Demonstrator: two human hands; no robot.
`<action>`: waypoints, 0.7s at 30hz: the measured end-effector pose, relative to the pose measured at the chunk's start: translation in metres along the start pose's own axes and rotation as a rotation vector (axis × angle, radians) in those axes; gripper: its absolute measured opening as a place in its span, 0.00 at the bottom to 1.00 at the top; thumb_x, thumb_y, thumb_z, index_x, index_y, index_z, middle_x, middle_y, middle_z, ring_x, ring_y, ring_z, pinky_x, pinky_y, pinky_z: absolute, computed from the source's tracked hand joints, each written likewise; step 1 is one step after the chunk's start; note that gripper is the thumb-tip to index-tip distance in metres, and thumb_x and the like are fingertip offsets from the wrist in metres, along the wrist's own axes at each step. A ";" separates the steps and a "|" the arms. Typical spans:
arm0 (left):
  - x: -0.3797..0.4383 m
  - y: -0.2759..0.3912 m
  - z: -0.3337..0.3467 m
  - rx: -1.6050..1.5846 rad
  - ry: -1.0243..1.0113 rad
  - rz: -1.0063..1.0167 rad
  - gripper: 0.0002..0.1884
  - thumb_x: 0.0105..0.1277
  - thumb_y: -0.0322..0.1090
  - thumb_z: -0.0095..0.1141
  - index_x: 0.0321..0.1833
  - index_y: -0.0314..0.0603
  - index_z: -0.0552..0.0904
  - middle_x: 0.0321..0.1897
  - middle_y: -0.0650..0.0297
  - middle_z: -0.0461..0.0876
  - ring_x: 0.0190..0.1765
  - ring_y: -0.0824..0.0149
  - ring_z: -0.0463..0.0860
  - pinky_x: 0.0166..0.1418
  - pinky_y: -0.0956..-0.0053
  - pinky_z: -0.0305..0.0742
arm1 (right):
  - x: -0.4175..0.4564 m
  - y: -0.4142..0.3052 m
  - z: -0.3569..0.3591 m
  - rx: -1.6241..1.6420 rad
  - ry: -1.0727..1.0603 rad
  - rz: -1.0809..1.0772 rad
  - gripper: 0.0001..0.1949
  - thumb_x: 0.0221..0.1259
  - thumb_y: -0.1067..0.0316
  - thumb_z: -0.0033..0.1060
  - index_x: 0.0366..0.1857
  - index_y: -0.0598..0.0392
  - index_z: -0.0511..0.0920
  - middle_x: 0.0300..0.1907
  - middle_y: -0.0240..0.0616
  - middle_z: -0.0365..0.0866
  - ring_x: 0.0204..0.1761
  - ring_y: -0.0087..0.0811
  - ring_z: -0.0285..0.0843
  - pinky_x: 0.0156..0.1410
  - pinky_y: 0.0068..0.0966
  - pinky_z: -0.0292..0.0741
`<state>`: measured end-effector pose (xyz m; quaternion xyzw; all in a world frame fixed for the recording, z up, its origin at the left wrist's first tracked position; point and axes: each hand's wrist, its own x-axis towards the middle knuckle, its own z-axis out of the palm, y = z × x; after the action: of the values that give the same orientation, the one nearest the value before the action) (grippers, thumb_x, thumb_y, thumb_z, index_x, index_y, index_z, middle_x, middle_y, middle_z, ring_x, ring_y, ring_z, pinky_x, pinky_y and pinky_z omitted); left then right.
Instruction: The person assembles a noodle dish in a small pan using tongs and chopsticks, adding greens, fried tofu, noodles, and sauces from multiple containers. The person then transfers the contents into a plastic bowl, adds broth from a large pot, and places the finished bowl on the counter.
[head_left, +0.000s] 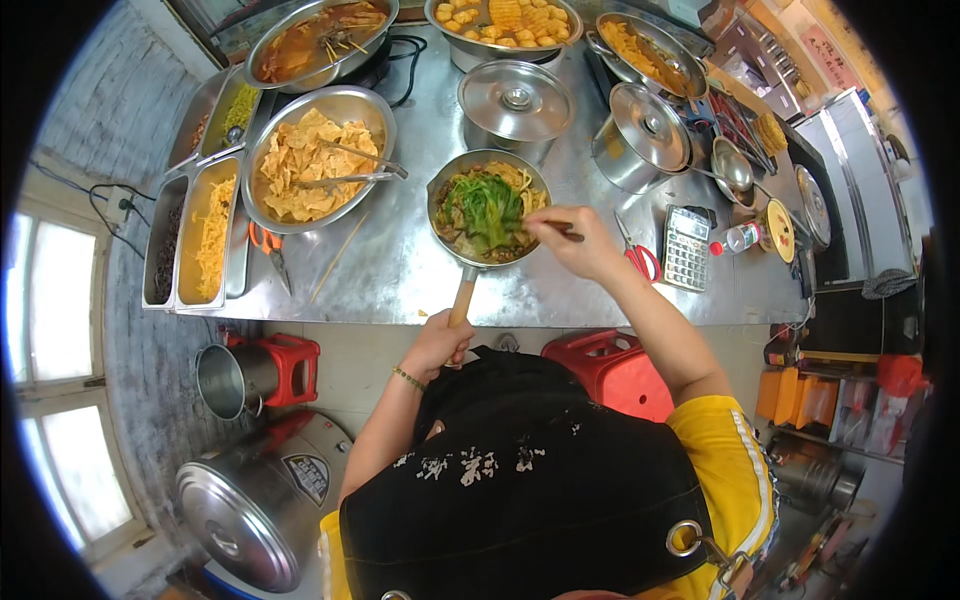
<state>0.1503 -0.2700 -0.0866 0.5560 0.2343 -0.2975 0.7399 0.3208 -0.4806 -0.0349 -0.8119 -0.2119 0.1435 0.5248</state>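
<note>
A metal saucepan sits near the front of the steel table, filled with green leafy vegetables over noodles and brown bits. My left hand grips its wooden handle at the table's front edge. Over the pan's right rim, my right hand is closed on brown chopsticks; their tips are hard to make out among the greens. Behind the pan stands a lidded steel pot. To the left is a steel bowl of fried crisps with metal tongs lying in it.
Orange-handled scissors and long trays of toppings lie left. Red-handled scissors, a calculator, a bottle and another lidded pot are at right. Large food basins line the back. Red stools stand below the table.
</note>
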 end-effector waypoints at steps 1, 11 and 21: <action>0.000 0.000 0.001 -0.006 -0.002 -0.004 0.05 0.65 0.31 0.52 0.33 0.43 0.69 0.17 0.71 0.68 0.16 0.76 0.66 0.19 0.78 0.63 | -0.004 -0.003 0.003 0.012 -0.064 0.003 0.10 0.65 0.68 0.60 0.39 0.64 0.84 0.34 0.38 0.86 0.33 0.24 0.82 0.41 0.21 0.78; -0.005 0.007 0.000 0.042 0.004 -0.046 0.08 0.66 0.35 0.51 0.31 0.46 0.68 0.16 0.72 0.66 0.15 0.77 0.64 0.18 0.80 0.60 | 0.041 0.029 -0.012 0.144 0.248 -0.002 0.11 0.60 0.63 0.66 0.36 0.61 0.86 0.30 0.35 0.86 0.33 0.19 0.80 0.41 0.20 0.76; -0.005 0.009 0.000 0.047 -0.005 -0.027 0.07 0.66 0.35 0.50 0.31 0.46 0.68 0.16 0.72 0.65 0.15 0.77 0.64 0.18 0.80 0.59 | 0.068 0.034 0.000 0.364 0.159 0.182 0.09 0.63 0.68 0.62 0.36 0.63 0.84 0.33 0.38 0.86 0.32 0.24 0.82 0.40 0.20 0.79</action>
<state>0.1533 -0.2672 -0.0767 0.5692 0.2327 -0.3142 0.7233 0.3866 -0.4594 -0.0664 -0.7282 -0.0665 0.1617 0.6627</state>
